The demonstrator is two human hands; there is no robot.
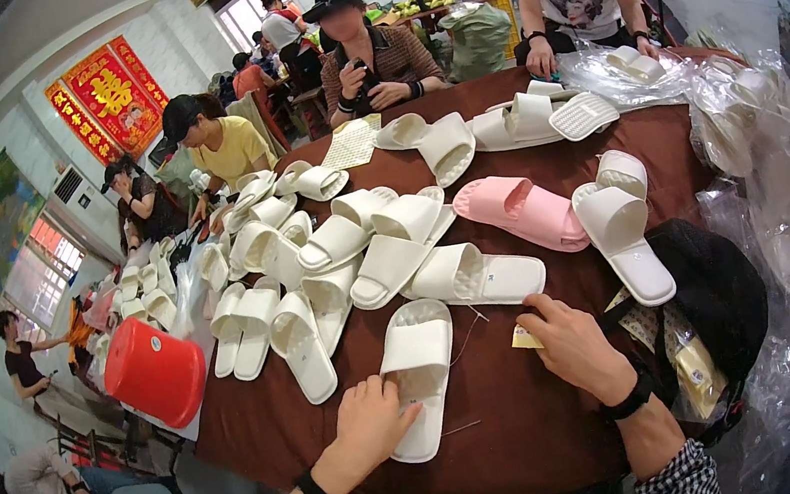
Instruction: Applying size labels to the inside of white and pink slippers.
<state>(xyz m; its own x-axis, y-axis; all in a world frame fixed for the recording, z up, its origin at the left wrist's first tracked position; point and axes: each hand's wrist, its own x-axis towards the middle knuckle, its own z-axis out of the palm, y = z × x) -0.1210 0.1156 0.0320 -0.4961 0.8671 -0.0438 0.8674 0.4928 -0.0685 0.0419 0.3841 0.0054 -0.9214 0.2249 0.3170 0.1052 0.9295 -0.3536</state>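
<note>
My left hand (pixel 367 423) grips the near side of a white slipper (pixel 428 434), fingers at its strap and thumb over the insole. The slipper lies on the brown tablecloth with its toe end away from me. To the right, my right hand (pixel 575 343) is closed at the fingertips on a small yellow paper piece (pixel 526 337), low over the cloth. A thin pale thread (pixel 466 333) lies between my hands. Just beyond them, another white slipper (pixel 495 276) lies on its side. One pink slipper (pixel 527 213) is farther back, beside a white slipper (pixel 625 245).
Several white slippers (pixel 285 252) crowd the table's left half. A black bag (pixel 715 293) with yellow packets is right of my right hand, near clear plastic wrapping (pixel 775 183). A red bucket (pixel 155 372) stands at left. Co-workers (pixel 379 57) sit around the table's far side.
</note>
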